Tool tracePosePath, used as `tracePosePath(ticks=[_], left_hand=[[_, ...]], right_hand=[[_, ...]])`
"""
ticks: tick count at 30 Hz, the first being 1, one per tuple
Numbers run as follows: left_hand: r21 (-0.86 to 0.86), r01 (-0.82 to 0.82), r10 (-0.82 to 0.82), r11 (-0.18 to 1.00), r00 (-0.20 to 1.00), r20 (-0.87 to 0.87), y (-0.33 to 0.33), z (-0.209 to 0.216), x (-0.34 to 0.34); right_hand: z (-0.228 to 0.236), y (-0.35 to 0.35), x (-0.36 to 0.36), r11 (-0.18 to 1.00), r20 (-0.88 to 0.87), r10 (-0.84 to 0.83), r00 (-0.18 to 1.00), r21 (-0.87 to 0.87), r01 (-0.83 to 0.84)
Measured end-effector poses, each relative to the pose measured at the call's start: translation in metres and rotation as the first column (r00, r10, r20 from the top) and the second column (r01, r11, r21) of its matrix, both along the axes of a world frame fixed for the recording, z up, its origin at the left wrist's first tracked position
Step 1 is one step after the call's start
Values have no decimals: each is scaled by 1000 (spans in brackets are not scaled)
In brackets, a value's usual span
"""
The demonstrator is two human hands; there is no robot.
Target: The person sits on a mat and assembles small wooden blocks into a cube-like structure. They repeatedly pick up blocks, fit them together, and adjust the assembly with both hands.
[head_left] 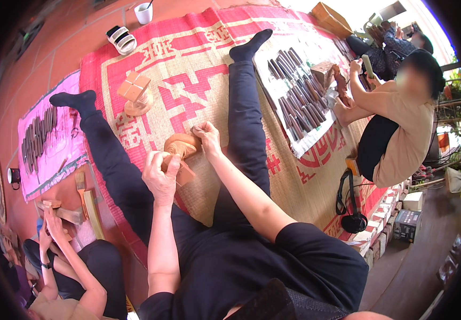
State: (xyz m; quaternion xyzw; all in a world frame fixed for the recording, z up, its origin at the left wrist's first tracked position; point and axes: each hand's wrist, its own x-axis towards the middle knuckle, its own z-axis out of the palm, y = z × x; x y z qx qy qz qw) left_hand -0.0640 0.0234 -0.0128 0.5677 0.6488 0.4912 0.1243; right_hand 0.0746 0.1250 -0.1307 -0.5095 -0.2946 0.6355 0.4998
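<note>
Between my spread legs I hold a turned and carved wooden piece, pale brown, with a rounded top and a flat squared end. My left hand is wrapped round its near left side, thumb and fingers closed on it. My right hand is pinched at the far right edge of the piece. A small dark thing shows at those fingertips, too small to name. A similar wooden piece with a square, cross-grooved top stands on the patterned mat beyond my left leg.
Rows of carving tools lie on a white cloth at the right and a pink cloth at the left. A co-worker sits at right; another person's hands work at lower left. Headphones, sandals and a white cup lie around.
</note>
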Motion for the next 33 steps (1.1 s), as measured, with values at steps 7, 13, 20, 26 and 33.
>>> tracePosePath(ticks=[7, 13, 20, 26, 33], left_hand=[[-43, -74, 75, 996, 997, 27, 4, 0, 3], [-11, -36, 36, 999, 999, 31, -2, 0, 1], [-27, -103, 106, 994, 988, 113, -3, -5, -10], [-29, -116, 118, 993, 988, 100, -1, -7, -8], [-11, -66, 67, 998, 993, 101, 1, -8, -6]], right_hand=[[-5, -17, -5, 995, 91, 48, 995, 79, -55], [-30, 6, 9, 999, 52, -34, 998, -11, 34], [-6, -28, -5, 997, -108, 23, 994, 75, -15], [-10, -3, -11, 1000, -59, -23, 998, -18, 22], [-21, -4, -1, 983, -16, -162, 987, -89, 160]])
